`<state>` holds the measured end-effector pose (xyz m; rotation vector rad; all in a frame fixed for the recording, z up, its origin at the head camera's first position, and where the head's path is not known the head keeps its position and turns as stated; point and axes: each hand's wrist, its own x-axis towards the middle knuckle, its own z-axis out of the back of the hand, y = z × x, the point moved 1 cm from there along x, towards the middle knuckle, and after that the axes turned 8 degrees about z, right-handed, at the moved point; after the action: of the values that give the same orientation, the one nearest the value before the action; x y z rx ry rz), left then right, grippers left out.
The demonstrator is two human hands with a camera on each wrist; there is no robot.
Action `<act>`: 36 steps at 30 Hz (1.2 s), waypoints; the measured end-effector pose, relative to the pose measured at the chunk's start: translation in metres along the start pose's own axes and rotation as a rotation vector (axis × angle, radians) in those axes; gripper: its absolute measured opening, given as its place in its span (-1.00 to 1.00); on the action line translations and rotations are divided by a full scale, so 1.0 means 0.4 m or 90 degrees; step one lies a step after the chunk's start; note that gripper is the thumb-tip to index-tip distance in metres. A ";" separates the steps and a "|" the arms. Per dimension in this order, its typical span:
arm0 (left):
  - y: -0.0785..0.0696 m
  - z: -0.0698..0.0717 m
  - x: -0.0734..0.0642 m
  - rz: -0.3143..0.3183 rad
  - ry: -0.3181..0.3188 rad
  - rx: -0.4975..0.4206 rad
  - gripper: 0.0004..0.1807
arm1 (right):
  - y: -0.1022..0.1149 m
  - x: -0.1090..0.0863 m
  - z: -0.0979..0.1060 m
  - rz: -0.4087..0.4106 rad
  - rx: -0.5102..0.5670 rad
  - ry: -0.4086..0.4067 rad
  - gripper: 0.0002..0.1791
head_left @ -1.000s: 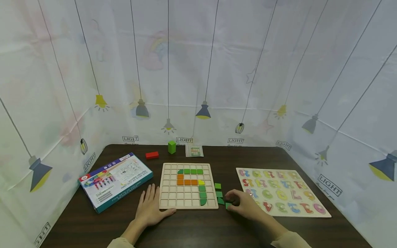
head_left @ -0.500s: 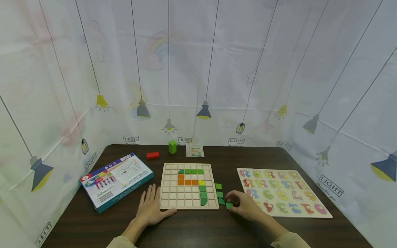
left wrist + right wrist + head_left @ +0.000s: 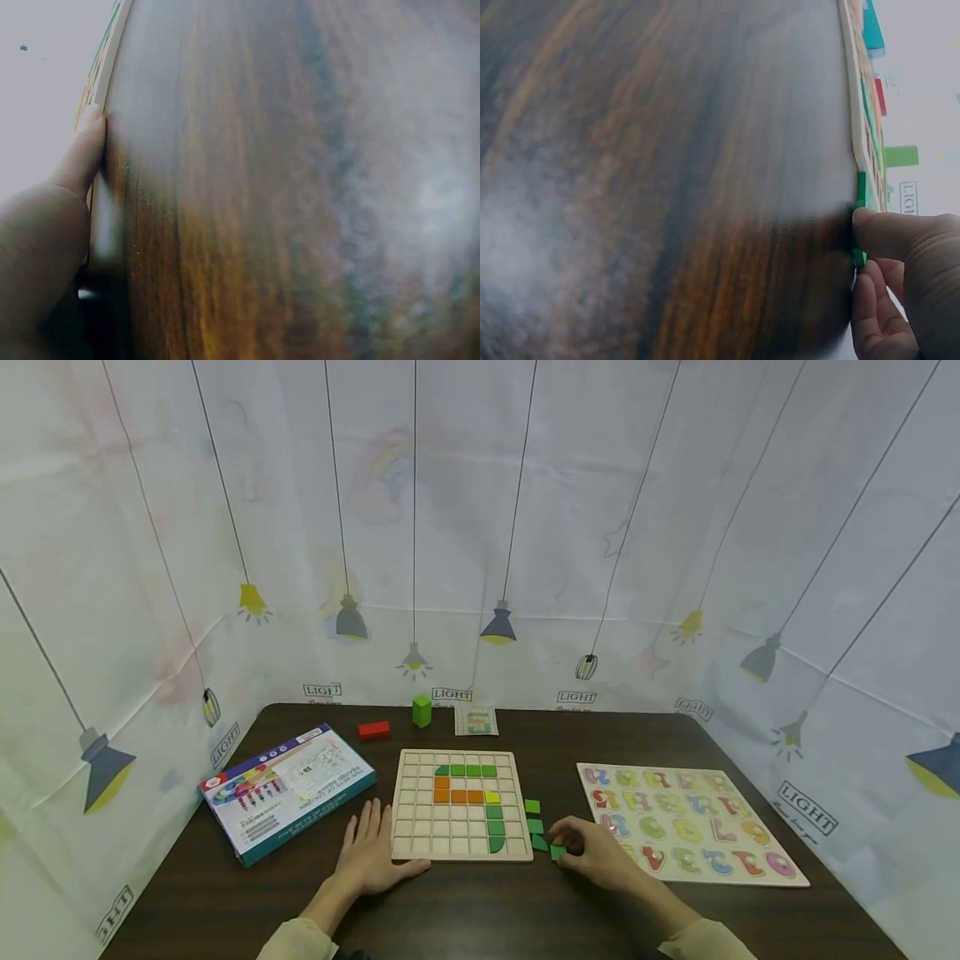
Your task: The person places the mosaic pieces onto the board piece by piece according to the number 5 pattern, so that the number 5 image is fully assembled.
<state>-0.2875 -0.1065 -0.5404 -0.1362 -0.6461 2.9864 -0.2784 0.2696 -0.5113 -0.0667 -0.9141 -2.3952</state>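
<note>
A wooden grid board lies in front of the person, bearing a figure of green, orange and yellow tiles. My left hand rests flat at its lower left corner, fingers straight along the left side and thumb along the front edge; the left wrist view shows that thumb against the edge. Just off the board's lower right corner, my right hand pinches a green tile between thumb and fingers, low at the tabletop. Several other green tiles lie in a loose column beside the board.
To the left lies a flat puzzle box. A wooden alphabet board lies on the right, close to the right hand. Behind the grid board are a red block, an upright green block and a small pattern card.
The head view has shifted slightly, so everything appears a little higher and farther right. Both hands keep nearly the same places on the table, the right one still at the green tile.
</note>
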 end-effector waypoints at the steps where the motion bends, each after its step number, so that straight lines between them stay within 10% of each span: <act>1: 0.001 -0.002 0.001 0.001 0.000 0.001 0.33 | 0.002 0.000 0.001 -0.002 0.005 0.000 -0.66; 11: 0.000 0.001 0.003 0.005 -0.013 0.001 0.31 | 0.024 0.042 0.003 -0.030 0.006 -0.047 -0.67; 36: 0.003 -0.009 -0.004 -0.004 -0.030 -0.011 0.31 | 0.114 0.140 -0.107 0.101 0.080 -0.046 -0.69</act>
<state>-0.2856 -0.1065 -0.5440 -0.0648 -0.6763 2.9871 -0.2950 0.1875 -0.5035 -0.1731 -1.0501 -2.1978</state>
